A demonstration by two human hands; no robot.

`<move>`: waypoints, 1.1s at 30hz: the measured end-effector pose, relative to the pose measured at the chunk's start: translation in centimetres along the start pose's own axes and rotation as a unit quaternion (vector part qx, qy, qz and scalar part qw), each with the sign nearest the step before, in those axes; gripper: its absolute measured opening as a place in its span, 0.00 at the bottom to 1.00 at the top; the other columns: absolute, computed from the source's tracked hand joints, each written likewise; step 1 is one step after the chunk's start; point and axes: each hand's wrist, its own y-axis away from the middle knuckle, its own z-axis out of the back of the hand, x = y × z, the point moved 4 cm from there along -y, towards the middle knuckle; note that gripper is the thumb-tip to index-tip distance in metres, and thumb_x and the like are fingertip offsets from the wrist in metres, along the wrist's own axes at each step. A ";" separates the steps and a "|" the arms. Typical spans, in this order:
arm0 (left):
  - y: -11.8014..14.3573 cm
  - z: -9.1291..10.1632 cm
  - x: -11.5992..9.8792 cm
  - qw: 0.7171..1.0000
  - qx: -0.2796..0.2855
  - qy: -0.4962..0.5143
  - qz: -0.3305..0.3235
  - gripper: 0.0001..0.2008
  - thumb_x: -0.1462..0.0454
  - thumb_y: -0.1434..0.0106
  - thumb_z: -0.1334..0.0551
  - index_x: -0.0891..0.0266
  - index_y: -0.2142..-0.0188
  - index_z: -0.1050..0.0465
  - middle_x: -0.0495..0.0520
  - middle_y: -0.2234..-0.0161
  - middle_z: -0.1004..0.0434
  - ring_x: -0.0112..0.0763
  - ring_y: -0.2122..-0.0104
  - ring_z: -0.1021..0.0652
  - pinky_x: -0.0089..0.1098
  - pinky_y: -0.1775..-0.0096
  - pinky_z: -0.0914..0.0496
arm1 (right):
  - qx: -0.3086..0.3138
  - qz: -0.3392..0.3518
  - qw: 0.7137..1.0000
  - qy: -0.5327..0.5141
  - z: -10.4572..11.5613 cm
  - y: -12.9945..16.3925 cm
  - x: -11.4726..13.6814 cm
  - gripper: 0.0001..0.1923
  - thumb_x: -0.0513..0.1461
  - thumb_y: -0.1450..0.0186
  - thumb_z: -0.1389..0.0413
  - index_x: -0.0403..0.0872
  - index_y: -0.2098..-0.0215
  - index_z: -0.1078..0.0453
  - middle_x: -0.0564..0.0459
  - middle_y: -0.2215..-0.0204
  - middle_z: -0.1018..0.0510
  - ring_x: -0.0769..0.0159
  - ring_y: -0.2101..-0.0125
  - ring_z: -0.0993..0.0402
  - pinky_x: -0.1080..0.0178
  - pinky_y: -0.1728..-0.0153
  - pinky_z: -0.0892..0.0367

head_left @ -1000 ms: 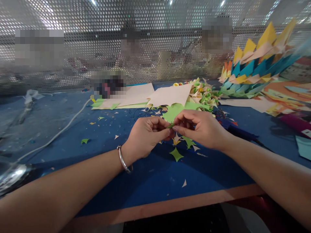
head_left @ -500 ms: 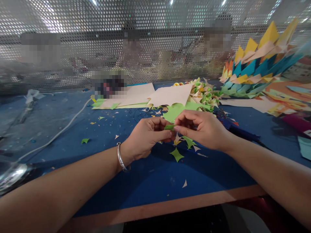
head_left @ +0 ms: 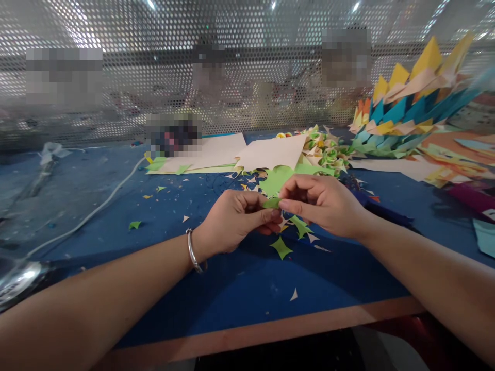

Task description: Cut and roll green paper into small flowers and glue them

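- Head view: I am pinching a small green paper piece between my left hand and right hand, fingers closed on it.
- Finished paper rolls are lying beyond my right hand; green scraps are lying under my hands, this piece only partly rolled.

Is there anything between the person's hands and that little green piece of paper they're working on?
No. Both the left hand and the right hand already pinch the small green paper piece between their fingertips, above the blue table. Loose scraps lie below, not in between.

Perforated metal screen, blue worktable, bright glints of light
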 end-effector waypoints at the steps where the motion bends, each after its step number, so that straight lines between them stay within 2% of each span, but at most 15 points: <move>1: 0.1 0.0 0.0 1.000 0.000 -0.014 -0.007 0.04 0.65 0.41 0.31 0.64 0.71 0.22 0.51 0.72 0.17 0.27 0.72 0.17 0.24 0.68 0.24 | 0.003 -0.002 1.000 -0.005 0.0 0.0 0.0 0.07 0.38 0.35 0.39 0.45 0.69 0.32 0.60 0.79 0.32 0.77 0.81 0.40 0.69 0.83 0.45; 8: 0.2 0.1 -0.3 0.997 0.014 -0.070 -0.035 0.07 0.63 0.40 0.33 0.64 0.72 0.22 0.51 0.74 0.18 0.27 0.73 0.17 0.23 0.71 0.24 | 0.018 -0.011 1.000 0.001 0.1 -0.1 0.0 0.06 0.38 0.35 0.42 0.44 0.70 0.32 0.60 0.80 0.33 0.77 0.82 0.42 0.68 0.83 0.47; 12: 0.3 0.0 -0.3 0.987 0.065 -0.146 -0.033 0.10 0.60 0.36 0.37 0.65 0.70 0.23 0.53 0.74 0.18 0.26 0.75 0.19 0.25 0.72 0.25 | 0.022 -0.017 0.999 0.031 0.0 0.0 -0.3 0.06 0.38 0.35 0.43 0.45 0.70 0.32 0.61 0.80 0.34 0.77 0.82 0.42 0.67 0.82 0.48; 14: 0.6 -0.1 -0.8 0.966 0.102 -0.227 -0.071 0.13 0.60 0.33 0.40 0.64 0.70 0.24 0.52 0.74 0.19 0.26 0.76 0.20 0.25 0.72 0.26 | 0.025 -0.015 0.999 0.046 -0.2 0.1 -0.4 0.08 0.39 0.35 0.43 0.45 0.71 0.33 0.60 0.80 0.34 0.76 0.80 0.42 0.67 0.80 0.48; 16: 0.9 -0.1 -1.5 0.921 0.127 -0.336 -0.150 0.16 0.60 0.30 0.43 0.64 0.73 0.26 0.51 0.76 0.22 0.25 0.75 0.21 0.24 0.72 0.29 | 0.022 -0.010 0.998 0.060 -0.2 0.1 -0.5 0.08 0.40 0.35 0.44 0.45 0.71 0.33 0.59 0.79 0.34 0.75 0.79 0.41 0.67 0.79 0.47; 18: 0.8 0.5 -2.1 0.881 0.098 -0.416 -0.204 0.18 0.60 0.29 0.45 0.63 0.72 0.25 0.50 0.77 0.23 0.24 0.76 0.24 0.26 0.71 0.32 | 0.005 -0.010 0.997 0.076 0.1 0.0 -0.7 0.08 0.40 0.35 0.44 0.45 0.72 0.33 0.59 0.79 0.34 0.74 0.79 0.41 0.66 0.78 0.47; 20: 0.1 1.9 -2.5 0.860 -0.004 -0.459 -0.222 0.18 0.59 0.28 0.46 0.62 0.71 0.24 0.51 0.74 0.22 0.27 0.73 0.24 0.29 0.68 0.32 | -0.026 -0.018 0.994 0.100 0.6 -0.1 -1.2 0.08 0.41 0.36 0.43 0.46 0.72 0.33 0.58 0.79 0.34 0.74 0.79 0.41 0.66 0.78 0.46; 22: -0.8 3.2 -2.4 0.829 -0.074 -0.506 -0.227 0.11 0.60 0.32 0.42 0.62 0.61 0.22 0.55 0.65 0.19 0.32 0.66 0.23 0.33 0.62 0.31 | -0.048 -0.035 0.990 0.128 1.0 -0.2 -1.7 0.08 0.41 0.37 0.43 0.46 0.72 0.33 0.58 0.80 0.34 0.73 0.79 0.41 0.65 0.77 0.46; 23: -1.3 3.7 -2.3 0.809 -0.093 -0.532 -0.230 0.11 0.60 0.34 0.39 0.62 0.58 0.22 0.57 0.62 0.19 0.36 0.61 0.23 0.36 0.58 0.31 | -0.051 -0.043 0.988 0.140 1.1 -0.3 -1.9 0.08 0.41 0.37 0.43 0.46 0.72 0.32 0.58 0.80 0.35 0.73 0.79 0.41 0.65 0.77 0.46; 25: -2.3 4.2 -1.7 0.784 -0.080 -0.576 -0.218 0.15 0.58 0.37 0.36 0.65 0.55 0.22 0.60 0.59 0.20 0.42 0.56 0.24 0.42 0.50 0.33 | -0.036 -0.056 0.986 0.151 1.0 -0.3 -2.3 0.08 0.41 0.37 0.43 0.46 0.72 0.32 0.58 0.81 0.35 0.73 0.79 0.42 0.64 0.77 0.46; 29: -3.1 4.5 -1.0 0.790 -0.033 -0.586 -0.175 0.12 0.59 0.36 0.38 0.62 0.59 0.21 0.59 0.61 0.21 0.42 0.57 0.25 0.44 0.50 0.33 | 0.021 -0.081 0.981 0.174 0.4 -0.3 -2.7 0.07 0.40 0.37 0.43 0.46 0.72 0.32 0.58 0.80 0.33 0.73 0.79 0.41 0.65 0.77 0.45; 33: -2.6 4.7 -1.5 0.791 -0.062 -0.592 -0.140 0.10 0.63 0.40 0.39 0.63 0.61 0.23 0.58 0.61 0.23 0.42 0.57 0.26 0.42 0.51 0.33 | 0.057 -0.105 0.970 0.214 0.1 -0.3 -2.9 0.08 0.41 0.36 0.44 0.46 0.70 0.30 0.56 0.80 0.29 0.72 0.79 0.39 0.65 0.77 0.44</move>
